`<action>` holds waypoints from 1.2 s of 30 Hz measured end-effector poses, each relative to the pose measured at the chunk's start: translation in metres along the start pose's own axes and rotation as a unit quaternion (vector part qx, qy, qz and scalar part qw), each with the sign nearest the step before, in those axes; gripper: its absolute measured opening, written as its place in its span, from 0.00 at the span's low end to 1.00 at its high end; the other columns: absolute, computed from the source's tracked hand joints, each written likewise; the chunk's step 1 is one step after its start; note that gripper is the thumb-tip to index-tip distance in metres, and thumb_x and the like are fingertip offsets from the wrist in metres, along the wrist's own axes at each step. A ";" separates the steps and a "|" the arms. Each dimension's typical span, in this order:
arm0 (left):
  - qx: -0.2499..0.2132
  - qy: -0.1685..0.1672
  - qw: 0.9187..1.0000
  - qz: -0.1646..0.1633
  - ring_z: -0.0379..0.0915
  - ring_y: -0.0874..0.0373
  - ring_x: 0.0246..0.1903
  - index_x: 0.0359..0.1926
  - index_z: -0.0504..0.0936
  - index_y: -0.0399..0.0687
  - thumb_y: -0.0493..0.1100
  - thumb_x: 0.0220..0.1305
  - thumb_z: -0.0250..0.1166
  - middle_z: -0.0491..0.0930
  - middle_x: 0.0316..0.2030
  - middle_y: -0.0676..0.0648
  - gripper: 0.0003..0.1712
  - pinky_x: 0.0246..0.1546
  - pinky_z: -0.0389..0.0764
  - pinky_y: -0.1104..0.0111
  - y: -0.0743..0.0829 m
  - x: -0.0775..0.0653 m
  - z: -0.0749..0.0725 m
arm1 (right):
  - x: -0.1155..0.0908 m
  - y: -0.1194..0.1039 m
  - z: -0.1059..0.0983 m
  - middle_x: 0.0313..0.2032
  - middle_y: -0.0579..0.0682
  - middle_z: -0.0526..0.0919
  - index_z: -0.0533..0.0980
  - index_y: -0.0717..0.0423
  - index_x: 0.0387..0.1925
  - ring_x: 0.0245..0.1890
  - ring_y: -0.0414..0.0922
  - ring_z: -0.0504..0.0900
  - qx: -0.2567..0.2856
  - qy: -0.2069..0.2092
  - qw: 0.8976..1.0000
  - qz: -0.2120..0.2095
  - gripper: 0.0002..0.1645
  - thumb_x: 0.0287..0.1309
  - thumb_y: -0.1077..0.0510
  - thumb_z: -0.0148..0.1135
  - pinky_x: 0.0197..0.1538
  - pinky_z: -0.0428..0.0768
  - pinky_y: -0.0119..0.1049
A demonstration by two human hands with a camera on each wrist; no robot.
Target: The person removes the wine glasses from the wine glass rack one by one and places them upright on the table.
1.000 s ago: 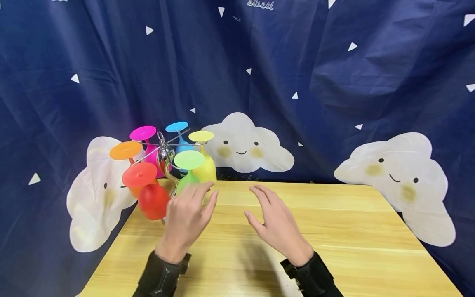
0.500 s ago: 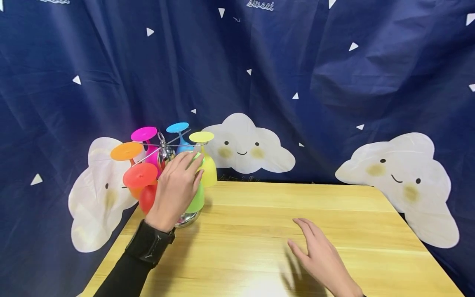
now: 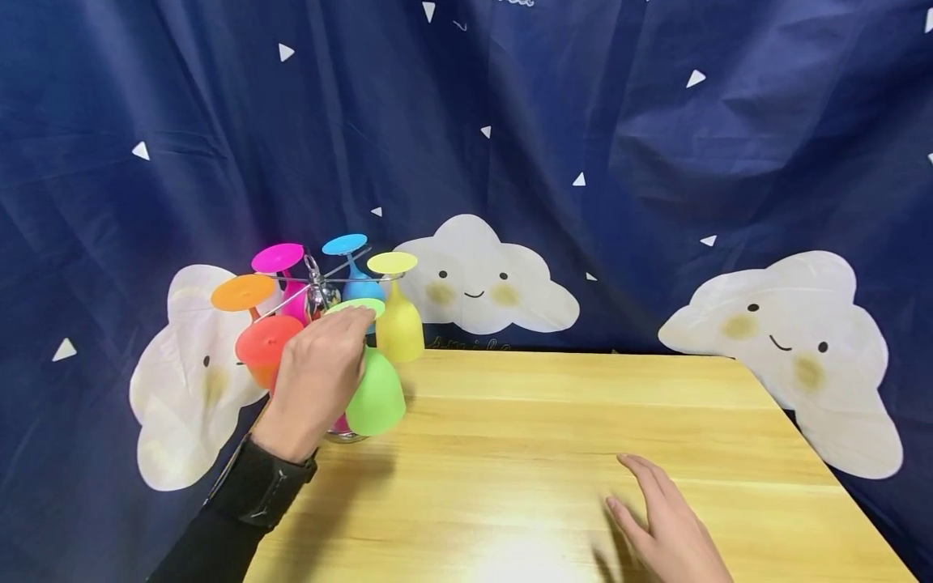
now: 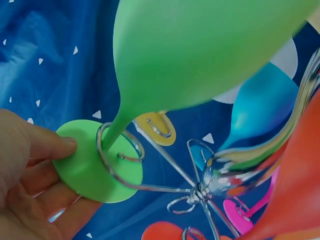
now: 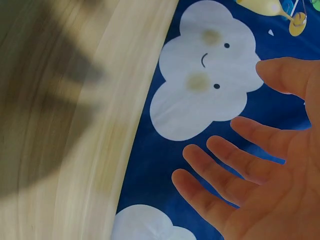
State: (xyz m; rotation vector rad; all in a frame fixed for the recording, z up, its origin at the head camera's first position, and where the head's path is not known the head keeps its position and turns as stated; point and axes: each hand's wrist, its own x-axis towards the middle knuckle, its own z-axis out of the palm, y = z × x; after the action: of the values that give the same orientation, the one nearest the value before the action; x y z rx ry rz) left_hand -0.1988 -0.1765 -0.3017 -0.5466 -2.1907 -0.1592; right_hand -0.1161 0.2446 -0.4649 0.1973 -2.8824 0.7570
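Observation:
My left hand (image 3: 321, 372) pinches the round foot of a green wine glass (image 3: 377, 397), thumb on one face and fingers on the other. The glass hangs upside down, its bowl tilted toward the front right. In the left wrist view its stem still passes through a curled wire hook (image 4: 102, 140) of the metal glass rack (image 4: 200, 192). Red (image 3: 270, 340), orange (image 3: 244, 293), pink (image 3: 279, 259), blue (image 3: 357, 283) and yellow (image 3: 399, 324) wine glasses hang upside down around the rack. My right hand (image 3: 670, 526) hovers over the table at the right, fingers spread and holding nothing.
The rack stands on the back left of a light wooden table (image 3: 547, 421). Behind it hangs a dark blue curtain (image 3: 510, 81) printed with white clouds (image 3: 481, 275) and small triangles. The table's back edge runs close to the curtain.
My left hand has moved onto the green glass's foot and taken hold of it; the bowl has swung toward the front right. My right hand has drawn back to the right.

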 end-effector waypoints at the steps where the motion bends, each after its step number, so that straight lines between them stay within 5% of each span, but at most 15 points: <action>1: 0.001 0.002 1.000 0.000 0.89 0.38 0.37 0.47 0.83 0.33 0.23 0.67 0.65 0.90 0.40 0.35 0.10 0.39 0.93 0.45 -0.001 -0.001 -0.002 | 0.001 0.001 0.000 0.70 0.63 0.78 0.72 0.58 0.74 0.68 0.67 0.78 0.001 0.002 1.000 -0.002 0.36 0.75 0.43 0.67 0.57 0.84 0.68; 9: -0.006 -0.013 1.000 -0.018 0.89 0.35 0.44 0.52 0.82 0.32 0.21 0.67 0.65 0.90 0.46 0.33 0.15 0.42 0.91 0.42 -0.011 -0.004 -0.012 | 0.000 0.003 0.008 0.68 0.63 0.79 0.73 0.60 0.72 0.66 0.66 0.80 0.013 0.033 0.999 -0.033 0.33 0.73 0.49 0.70 0.59 0.83 0.68; 15: -0.036 -0.037 0.998 -0.044 0.88 0.35 0.41 0.52 0.81 0.31 0.19 0.69 0.61 0.88 0.43 0.33 0.15 0.44 0.91 0.40 -0.016 0.003 -0.013 | 0.000 0.004 0.012 0.67 0.64 0.79 0.73 0.62 0.72 0.66 0.67 0.80 0.022 0.040 0.998 -0.040 0.33 0.73 0.51 0.70 0.60 0.83 0.68; 21: -0.033 -0.054 0.997 -0.047 0.88 0.33 0.43 0.50 0.81 0.31 0.19 0.69 0.60 0.88 0.43 0.32 0.13 0.49 0.89 0.38 -0.019 0.016 -0.007 | -0.003 0.004 0.015 0.67 0.65 0.80 0.73 0.64 0.71 0.65 0.67 0.81 0.032 0.031 0.999 -0.026 0.33 0.74 0.51 0.69 0.59 0.84 0.66; 28: -0.010 -0.067 0.997 -0.048 0.85 0.36 0.35 0.42 0.80 0.31 0.17 0.66 0.52 0.83 0.32 0.34 0.14 0.40 0.91 0.41 -0.021 0.034 0.006 | -0.007 0.009 0.014 0.67 0.65 0.79 0.73 0.63 0.72 0.65 0.66 0.81 0.038 0.021 0.999 -0.005 0.33 0.74 0.50 0.69 0.58 0.85 0.65; 36: -0.036 -0.086 0.994 -0.048 0.86 0.37 0.37 0.41 0.81 0.32 0.25 0.75 0.60 0.82 0.32 0.35 0.04 0.47 0.91 0.40 -0.009 0.048 0.017 | -0.010 0.014 0.012 0.67 0.65 0.79 0.73 0.62 0.72 0.62 0.64 0.83 0.045 0.025 0.999 -0.002 0.33 0.75 0.51 0.69 0.53 0.87 0.61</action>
State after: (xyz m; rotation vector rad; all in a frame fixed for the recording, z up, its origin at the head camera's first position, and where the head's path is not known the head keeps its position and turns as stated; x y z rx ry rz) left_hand -0.2407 -0.1637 -0.2750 -0.5119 -2.3890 -0.2510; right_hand -0.1104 0.2514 -0.4840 0.1926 -2.8017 0.8801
